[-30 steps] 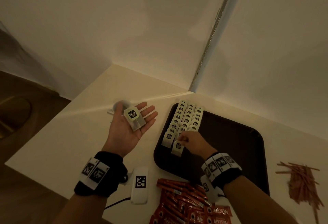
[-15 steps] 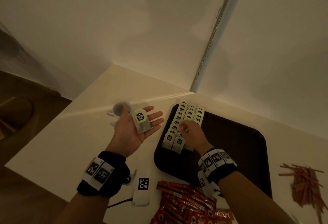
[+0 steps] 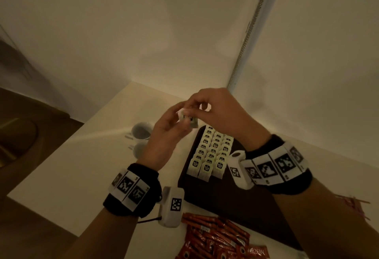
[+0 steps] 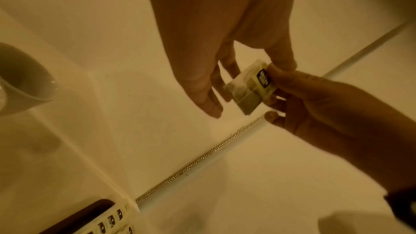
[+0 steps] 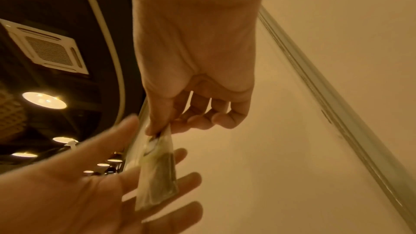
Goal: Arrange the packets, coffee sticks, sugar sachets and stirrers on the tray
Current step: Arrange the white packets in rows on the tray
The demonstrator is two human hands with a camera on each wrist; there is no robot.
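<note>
A small clear packet (image 3: 189,119) with a black label hangs above the dark tray's (image 3: 235,197) far left corner. My right hand (image 3: 205,111) pinches its top edge between thumb and forefinger (image 5: 157,129). In the right wrist view the packet (image 5: 157,175) dangles over my left hand (image 5: 94,193), whose palm is up and fingers straight. My left hand (image 3: 170,129) lies just under and beside the packet (image 4: 247,88). Three neat rows of the same packets (image 3: 211,152) fill the tray's left side.
Red coffee sticks (image 3: 215,236) lie in a heap on the counter in front of the tray. Thin brown stirrers (image 3: 354,205) are piled to the right. Two white cups (image 3: 141,130) stand left of the tray. Walls close off the back.
My right hand left the packet rows on the tray and rose to my left hand. It now pinches the packet that lay flat on my left palm. Both hands are higher.
</note>
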